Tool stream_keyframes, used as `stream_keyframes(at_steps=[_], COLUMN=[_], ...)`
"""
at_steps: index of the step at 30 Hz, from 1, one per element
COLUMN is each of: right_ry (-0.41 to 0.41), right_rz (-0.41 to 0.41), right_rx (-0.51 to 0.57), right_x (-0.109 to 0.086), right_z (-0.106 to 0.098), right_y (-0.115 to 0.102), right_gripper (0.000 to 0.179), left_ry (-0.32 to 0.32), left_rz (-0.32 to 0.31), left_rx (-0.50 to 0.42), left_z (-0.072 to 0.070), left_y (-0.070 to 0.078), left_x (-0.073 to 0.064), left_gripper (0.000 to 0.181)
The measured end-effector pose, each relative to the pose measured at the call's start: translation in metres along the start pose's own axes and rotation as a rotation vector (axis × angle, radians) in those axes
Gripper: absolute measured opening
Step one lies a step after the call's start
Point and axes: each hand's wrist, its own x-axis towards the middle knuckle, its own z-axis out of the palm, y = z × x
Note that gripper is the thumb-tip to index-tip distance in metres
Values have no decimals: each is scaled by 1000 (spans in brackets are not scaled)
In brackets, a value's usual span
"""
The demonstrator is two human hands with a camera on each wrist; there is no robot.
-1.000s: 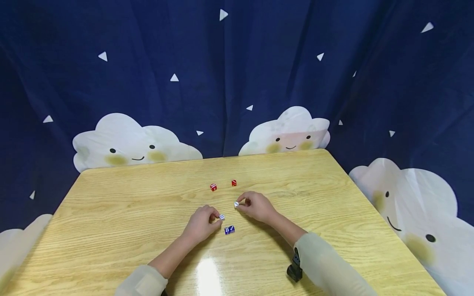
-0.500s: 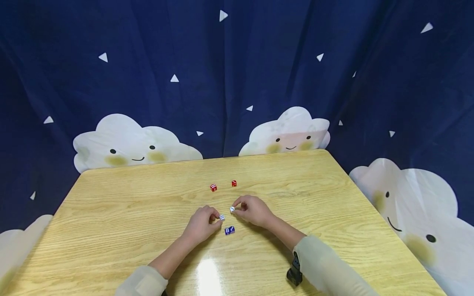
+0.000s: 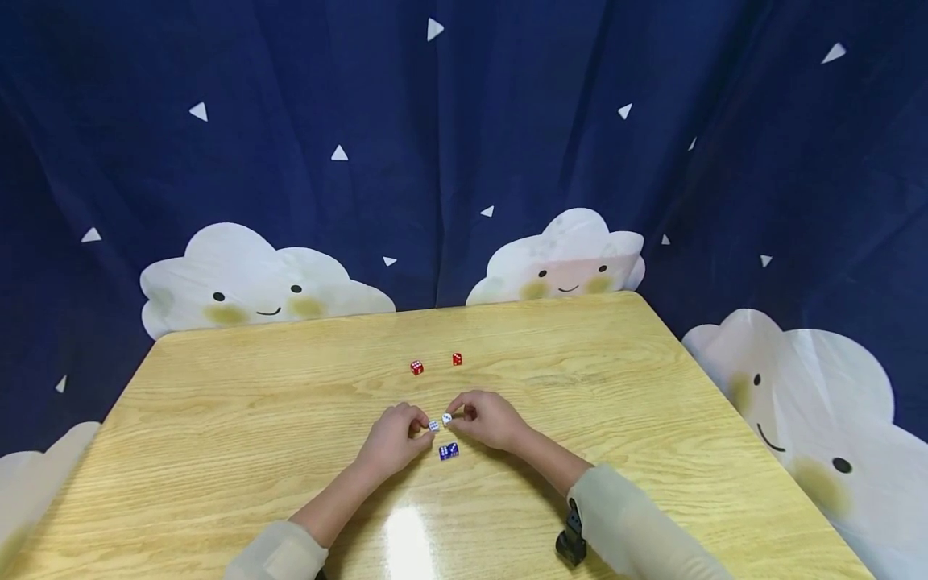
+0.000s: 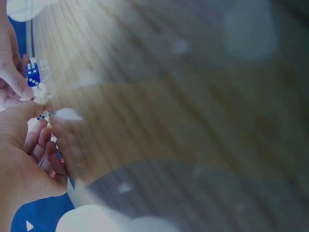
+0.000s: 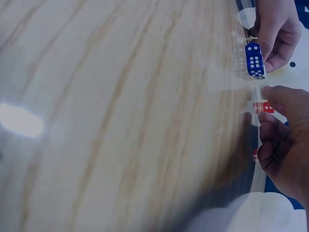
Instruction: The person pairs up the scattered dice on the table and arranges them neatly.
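Between thumb and index finger, my left hand (image 3: pixel 391 439) pinches a white die (image 3: pixel 433 426) with dark pips on the wooden table. Another white die (image 3: pixel 446 419) is pinched by my right hand (image 3: pixel 490 420), just right of the first. The two white dice are almost side by side in the head view. Nearer to me, two blue dice (image 3: pixel 449 451) with white pips sit against each other. In the left wrist view the left hand's white die (image 4: pixel 41 116) shows partly behind the thumb. Fingers and blue dice (image 5: pixel 255 60) overlap in the right wrist view.
Farther back on the table (image 3: pixel 275 395) lie two red dice, a left one (image 3: pixel 416 367) and a right one (image 3: pixel 457 359), with a gap between them. A dark blue curtain (image 3: pixel 406 161) with printed clouds hangs behind the table's far edge.
My right hand has slid its white die left and toward me, up close to the left hand's white die. My left hand has stayed in place; the blue and red dice have not moved.
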Motion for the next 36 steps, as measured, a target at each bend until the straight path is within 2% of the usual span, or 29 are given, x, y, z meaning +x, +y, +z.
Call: stream_keyframes(at_steps=[21,36], right_ry=[-33,-40], right_rz=[-6,17], right_rx=[3,6], right_x=[0,0], right_z=[8,10], right_y=[1,2], right_gripper=[16,18], left_ry=[11,-14], left_rz=[15,10], left_rx=[9,14], left_z=[0,0], left_y=[0,0], left_x=[-1,-2], left_gripper=[15,14])
